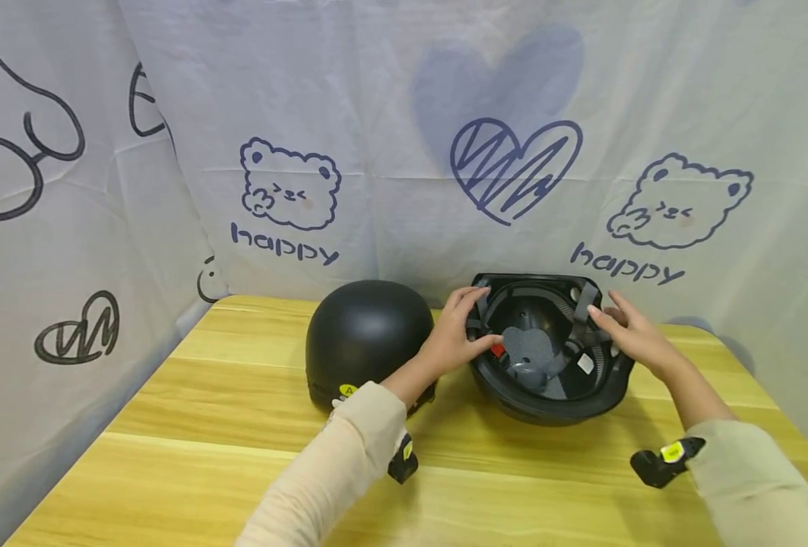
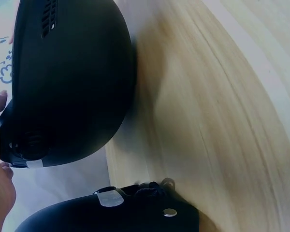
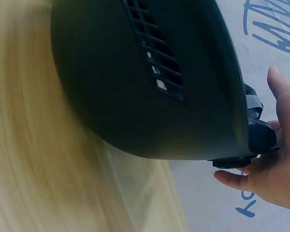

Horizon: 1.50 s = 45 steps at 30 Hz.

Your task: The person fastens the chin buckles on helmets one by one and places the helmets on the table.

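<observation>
An upturned black helmet (image 1: 547, 414) lies on the table, its opening facing up toward me. Grey padding, a grey strap (image 1: 586, 300) and a red buckle piece (image 1: 498, 349) show inside. My left hand (image 1: 454, 330) holds its left rim, fingers at the edge and thumb over the inside near the red piece. On the right rim, my right hand (image 1: 639, 342) has its thumb by the grey strap. In the right wrist view, fingers of the right hand (image 3: 275, 179) reach under the rim. The helmet's vented shell (image 3: 145, 111) fills much of that view.
Just left of the upturned helmet stands a second black helmet (image 1: 369, 334), dome up, bearing a yellow sticker (image 1: 348, 390). The light wooden table (image 1: 171, 425) meets a white printed cloth (image 1: 390, 137) along its back edge.
</observation>
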Available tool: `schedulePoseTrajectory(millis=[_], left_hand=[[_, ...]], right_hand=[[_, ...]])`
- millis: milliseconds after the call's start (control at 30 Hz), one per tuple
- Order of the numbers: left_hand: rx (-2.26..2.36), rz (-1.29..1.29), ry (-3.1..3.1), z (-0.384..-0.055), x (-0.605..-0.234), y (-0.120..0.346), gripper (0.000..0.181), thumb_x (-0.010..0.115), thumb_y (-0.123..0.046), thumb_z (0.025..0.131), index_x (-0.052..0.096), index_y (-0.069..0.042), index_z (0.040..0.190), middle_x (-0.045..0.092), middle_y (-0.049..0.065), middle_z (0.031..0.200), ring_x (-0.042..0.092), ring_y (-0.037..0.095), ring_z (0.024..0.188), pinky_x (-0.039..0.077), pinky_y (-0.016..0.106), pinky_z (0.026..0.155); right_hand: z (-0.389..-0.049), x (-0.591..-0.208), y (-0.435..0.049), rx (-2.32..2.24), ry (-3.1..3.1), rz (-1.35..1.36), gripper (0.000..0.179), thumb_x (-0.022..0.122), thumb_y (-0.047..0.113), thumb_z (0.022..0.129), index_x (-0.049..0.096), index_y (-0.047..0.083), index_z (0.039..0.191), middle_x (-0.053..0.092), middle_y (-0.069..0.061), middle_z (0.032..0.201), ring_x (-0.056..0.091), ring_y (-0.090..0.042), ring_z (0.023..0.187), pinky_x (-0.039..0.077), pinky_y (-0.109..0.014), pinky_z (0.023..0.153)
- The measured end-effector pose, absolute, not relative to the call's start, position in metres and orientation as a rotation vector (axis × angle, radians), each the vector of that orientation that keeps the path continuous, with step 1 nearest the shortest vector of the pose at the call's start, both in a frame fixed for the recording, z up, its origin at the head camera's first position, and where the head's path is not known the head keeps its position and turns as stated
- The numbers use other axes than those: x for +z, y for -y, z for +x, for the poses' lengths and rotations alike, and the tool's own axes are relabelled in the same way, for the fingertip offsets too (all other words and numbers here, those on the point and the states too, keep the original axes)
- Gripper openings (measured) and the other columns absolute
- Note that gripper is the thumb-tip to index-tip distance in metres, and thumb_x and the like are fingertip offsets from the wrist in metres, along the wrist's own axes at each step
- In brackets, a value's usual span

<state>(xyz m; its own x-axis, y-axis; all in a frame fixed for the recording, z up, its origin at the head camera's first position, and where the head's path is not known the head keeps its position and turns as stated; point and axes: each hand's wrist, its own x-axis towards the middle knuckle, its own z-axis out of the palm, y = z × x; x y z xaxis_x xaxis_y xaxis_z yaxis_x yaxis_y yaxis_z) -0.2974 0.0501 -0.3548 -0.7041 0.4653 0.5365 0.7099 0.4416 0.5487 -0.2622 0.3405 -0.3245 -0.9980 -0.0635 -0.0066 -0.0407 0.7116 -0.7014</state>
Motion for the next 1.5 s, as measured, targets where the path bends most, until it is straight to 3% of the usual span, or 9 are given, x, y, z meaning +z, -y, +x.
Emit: schedulePoseTrajectory(millis=[333, 400, 467, 533, 767, 1200, 1500], left_hand=[[-1.446, -0.722, 2.512, -0.303, -0.35, -0.053, 0.072, 0.059, -0.033, 0.09, 0.022, -0.006, 0.146, 0.023, 0.019, 0.15, 0.03, 0.032, 0.137, 0.03, 0.049, 0.11], [-1.527, -0.648, 2.536, -0.305, -0.35, -0.055, 0.073, 0.057, -0.034, 0.091, 0.019, -0.006, 0.147, 0.021, 0.018, 0.152, 0.026, 0.033, 0.139, 0.028, 0.05, 0.111], [-1.585, -0.589, 2.554, -0.307, -0.349, -0.057, 0.074, 0.056, -0.034, 0.091, 0.017, -0.006, 0.148, 0.021, 0.018, 0.152, 0.025, 0.033, 0.139, 0.026, 0.05, 0.111], [-1.619, -0.549, 2.582, -0.309, -0.349, -0.059, 0.076, 0.055, -0.036, 0.091, 0.015, -0.007, 0.149, 0.02, 0.017, 0.153, 0.023, 0.033, 0.14, 0.025, 0.05, 0.112], [-1.584, -0.568, 2.684, -0.308, -0.345, -0.065, 0.08, 0.057, -0.036, 0.091, 0.009, -0.013, 0.15, 0.018, 0.014, 0.154, 0.021, 0.032, 0.141, 0.024, 0.049, 0.113], [-1.565, -0.547, 2.737, -0.305, -0.343, -0.069, 0.085, 0.063, -0.032, 0.088, 0.008, -0.015, 0.151, 0.02, 0.011, 0.155, 0.026, 0.029, 0.14, 0.027, 0.044, 0.113], [-1.506, -0.584, 2.752, -0.303, -0.346, -0.067, 0.086, 0.064, -0.027, 0.088, 0.007, -0.013, 0.15, 0.02, 0.012, 0.154, 0.028, 0.03, 0.139, 0.028, 0.043, 0.112]], right_hand=[[-0.27, -0.324, -0.341, -1.167, -2.897, -0.111, 0.077, 0.031, 0.045, 0.098, -0.005, -0.002, 0.147, 0.022, -0.041, 0.14, 0.025, -0.055, 0.129, 0.025, -0.066, 0.102], [-0.271, -0.324, -0.339, -1.163, -2.911, -0.115, 0.075, 0.031, 0.044, 0.099, -0.002, -0.004, 0.147, 0.025, -0.042, 0.138, 0.033, -0.054, 0.126, 0.028, -0.064, 0.101], [-0.271, -0.323, -0.336, -1.134, -2.944, -0.107, 0.073, 0.031, 0.043, 0.099, 0.003, -0.004, 0.147, 0.029, -0.042, 0.136, 0.048, -0.053, 0.112, 0.033, -0.061, 0.098], [-0.271, -0.324, -0.335, -1.1, -2.985, -0.106, 0.071, 0.03, 0.042, 0.099, 0.008, -0.006, 0.146, 0.032, -0.043, 0.134, 0.051, -0.052, 0.105, 0.035, -0.06, 0.096], [-0.272, -0.326, -0.336, -1.118, -3.0, -0.097, 0.07, 0.032, 0.04, 0.099, 0.008, -0.007, 0.146, 0.031, -0.044, 0.133, 0.03, -0.057, 0.123, 0.028, -0.065, 0.1], [-0.266, -0.327, -0.335, -1.085, -2.984, -0.141, 0.072, 0.032, 0.039, 0.099, 0.008, -0.013, 0.143, 0.036, -0.046, 0.127, 0.044, -0.056, 0.114, 0.038, -0.061, 0.095], [-0.265, -0.33, -0.338, -1.037, -3.041, -0.135, 0.073, 0.037, 0.039, 0.098, 0.008, -0.01, 0.144, 0.03, -0.046, 0.132, 0.035, -0.058, 0.12, 0.033, -0.065, 0.096]])
